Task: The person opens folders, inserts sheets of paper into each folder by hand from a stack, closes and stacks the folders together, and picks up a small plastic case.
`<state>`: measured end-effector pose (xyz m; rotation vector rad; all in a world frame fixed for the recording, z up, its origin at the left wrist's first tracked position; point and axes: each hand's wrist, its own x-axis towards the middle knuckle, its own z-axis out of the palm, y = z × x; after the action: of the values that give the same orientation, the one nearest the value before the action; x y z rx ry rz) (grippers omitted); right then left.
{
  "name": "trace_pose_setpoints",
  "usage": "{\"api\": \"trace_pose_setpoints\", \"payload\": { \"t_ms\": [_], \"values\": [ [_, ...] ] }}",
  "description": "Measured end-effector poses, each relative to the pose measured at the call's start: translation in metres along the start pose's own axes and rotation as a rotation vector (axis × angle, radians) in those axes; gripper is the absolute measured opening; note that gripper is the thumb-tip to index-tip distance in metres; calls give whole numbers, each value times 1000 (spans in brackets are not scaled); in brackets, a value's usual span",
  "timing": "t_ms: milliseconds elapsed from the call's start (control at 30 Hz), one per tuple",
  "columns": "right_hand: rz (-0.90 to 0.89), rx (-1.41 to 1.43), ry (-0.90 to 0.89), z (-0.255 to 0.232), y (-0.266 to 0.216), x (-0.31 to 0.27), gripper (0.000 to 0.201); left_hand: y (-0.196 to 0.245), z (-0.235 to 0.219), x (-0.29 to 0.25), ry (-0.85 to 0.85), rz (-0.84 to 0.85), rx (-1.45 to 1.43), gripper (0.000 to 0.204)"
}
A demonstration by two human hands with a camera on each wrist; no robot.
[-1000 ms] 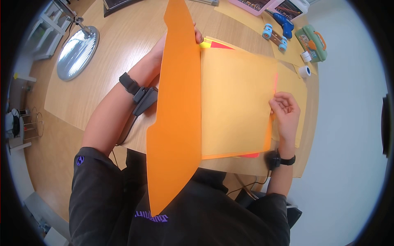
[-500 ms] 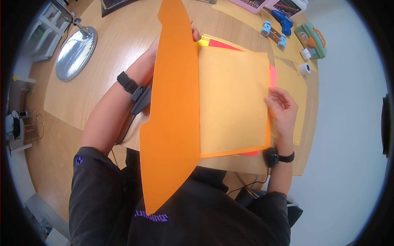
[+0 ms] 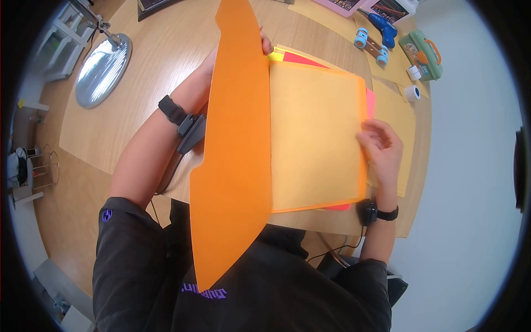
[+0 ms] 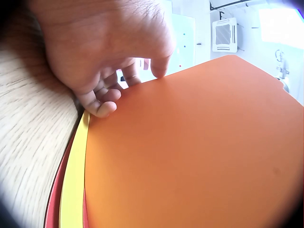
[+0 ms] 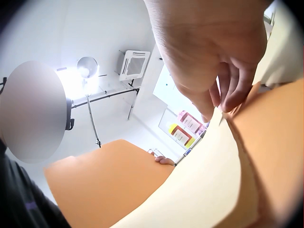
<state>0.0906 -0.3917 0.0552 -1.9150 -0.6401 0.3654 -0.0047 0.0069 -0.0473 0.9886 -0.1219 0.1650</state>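
Note:
An orange paper folder (image 3: 232,149) stands open, its cut-edged flap raised on the left. My left hand (image 3: 266,43) holds the flap at its far edge, mostly hidden behind it in the head view; in the left wrist view, curled fingers (image 4: 105,108) touch the orange surface near the fold. On the folder's other half lies a cream sheet (image 3: 315,133), bordered by orange on the right and bottom. My right hand (image 3: 383,149) pinches the cream sheet's right edge, as the right wrist view shows. Yellow paper (image 3: 276,56), red paper (image 3: 304,59) and pink paper (image 3: 370,100) stick out underneath.
A lamp base (image 3: 104,71) stands on the left of the table. At the back right are a blue toy drill (image 3: 383,27), a wheeled wooden toy (image 3: 371,46), a green toy toolbox (image 3: 420,55) and a white roll (image 3: 412,93). More cream sheets (image 3: 399,127) lie on the right.
The cream sheet's right edge has shifted left, baring more orange border and pink paper. The right hand moved slightly left and away from the body. The flap leaned a little farther left.

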Motion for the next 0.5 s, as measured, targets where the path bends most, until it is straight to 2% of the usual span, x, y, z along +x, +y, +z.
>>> {"api": "trace_pose_setpoints", "payload": {
  "t_ms": [33,67,133,167,200,267,300,367,400,467,500],
  "values": [
    [-9,-138,70,-2,-2,0,28,-2,-5,1,-3,0,1,27],
    [-10,-141,77,-6,-4,2,28,-4,-8,3,-28,11,-12,27],
    [-35,-437,253,-22,-8,8,29,-4,-9,5,-70,23,-32,26],
    [-33,-601,281,-36,-3,11,40,1,-5,1,-48,-21,-61,27],
    [-28,-606,293,-54,12,14,40,5,0,-2,-24,-67,-88,28],
    [-201,-1012,420,-79,36,18,52,3,-1,0,-39,-42,-86,28],
    [-198,-1014,427,-87,38,17,52,2,-2,0,-40,-14,-82,29],
    [40,-969,210,-93,28,16,66,0,-5,0,-51,-5,-63,29],
    [43,-968,213,-95,31,17,66,0,-5,0,-53,5,-46,28],
    [277,-1031,114,-98,36,22,73,-4,-7,2,-56,17,-57,28],
    [276,-1032,116,-99,38,21,73,-5,-8,3,-55,32,-68,28]
  ]
}}
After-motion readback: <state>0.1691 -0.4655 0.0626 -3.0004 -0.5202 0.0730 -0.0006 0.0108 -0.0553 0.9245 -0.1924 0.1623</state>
